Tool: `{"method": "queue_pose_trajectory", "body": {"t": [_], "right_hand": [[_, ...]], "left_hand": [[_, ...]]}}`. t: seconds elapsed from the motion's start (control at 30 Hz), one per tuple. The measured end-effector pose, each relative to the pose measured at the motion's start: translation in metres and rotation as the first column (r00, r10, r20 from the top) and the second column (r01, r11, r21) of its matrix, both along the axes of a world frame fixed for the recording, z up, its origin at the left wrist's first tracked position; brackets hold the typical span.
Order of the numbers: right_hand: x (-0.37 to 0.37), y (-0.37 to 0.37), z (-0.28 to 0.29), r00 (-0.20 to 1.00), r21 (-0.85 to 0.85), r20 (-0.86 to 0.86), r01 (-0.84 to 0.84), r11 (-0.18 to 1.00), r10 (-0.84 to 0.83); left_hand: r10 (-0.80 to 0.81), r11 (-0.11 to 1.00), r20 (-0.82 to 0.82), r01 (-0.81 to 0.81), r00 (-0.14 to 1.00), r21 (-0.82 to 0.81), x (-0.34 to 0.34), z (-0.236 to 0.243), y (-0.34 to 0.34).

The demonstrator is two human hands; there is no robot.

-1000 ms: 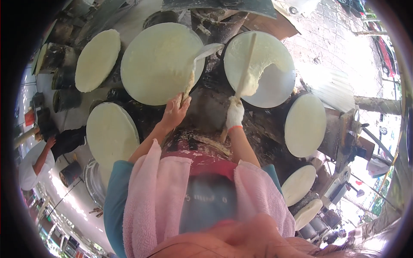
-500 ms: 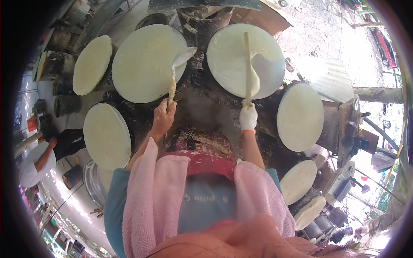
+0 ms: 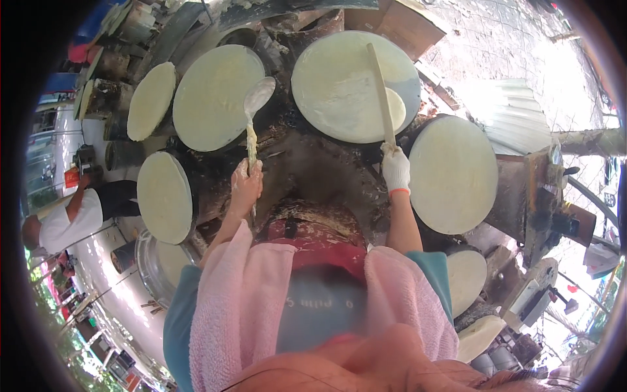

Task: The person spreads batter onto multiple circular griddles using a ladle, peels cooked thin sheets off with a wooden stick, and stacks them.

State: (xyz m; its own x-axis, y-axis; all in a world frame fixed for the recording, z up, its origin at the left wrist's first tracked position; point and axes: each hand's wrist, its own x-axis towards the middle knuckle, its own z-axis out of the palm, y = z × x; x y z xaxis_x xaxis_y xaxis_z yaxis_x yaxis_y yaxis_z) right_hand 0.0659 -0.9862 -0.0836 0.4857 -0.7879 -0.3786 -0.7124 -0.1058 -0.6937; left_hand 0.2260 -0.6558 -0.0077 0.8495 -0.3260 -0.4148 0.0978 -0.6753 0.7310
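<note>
My left hand (image 3: 247, 184), bare, is closed around the batter-caked handle of a metal ladle (image 3: 259, 96). Its bowl points away from me, by the right rim of a batter-covered round griddle (image 3: 212, 98). In a white knitted glove, my right hand (image 3: 396, 171) grips the near end of a long flat wooden stick (image 3: 379, 85). The stick slants across the large round griddle (image 3: 410, 90) ahead of me. Pale, wet batter (image 3: 333, 85) coats most of that surface, and a thicker rounded pool (image 3: 396, 109) lies against the stick's right side.
More batter-covered griddles curve around me, at the left (image 3: 164, 197) and right (image 3: 454, 175). A metal basin (image 3: 149, 268) stands at the lower left. Beyond it another person (image 3: 75, 219) in white bends forward. A cardboard box (image 3: 401, 29) and corrugated sheet (image 3: 509, 114) lie at the far right.
The stick has tilted, its far end leaning left, and the batter pool beside it looks shorter and rounder. The ladle has swung left and straightened. The whole view has shifted slightly.
</note>
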Motion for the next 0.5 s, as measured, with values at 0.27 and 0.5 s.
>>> {"method": "queue_pose_trajectory", "body": {"t": [0.27, 0.5], "right_hand": [[-0.035, 0.018, -0.019, 0.969, -0.135, -0.216, -0.153, 0.979, 0.122], [0.075, -0.11, -0.001, 0.933, -0.342, -0.36, -0.125, 0.931, -0.008]], "left_hand": [[0.136, 0.971, -0.087, -0.151, 0.987, -0.187, -0.01, 0.025, -0.036], [0.056, 0.998, -0.134, -0.057, 0.989, -0.003, -0.009, 0.032, -0.036]]}}
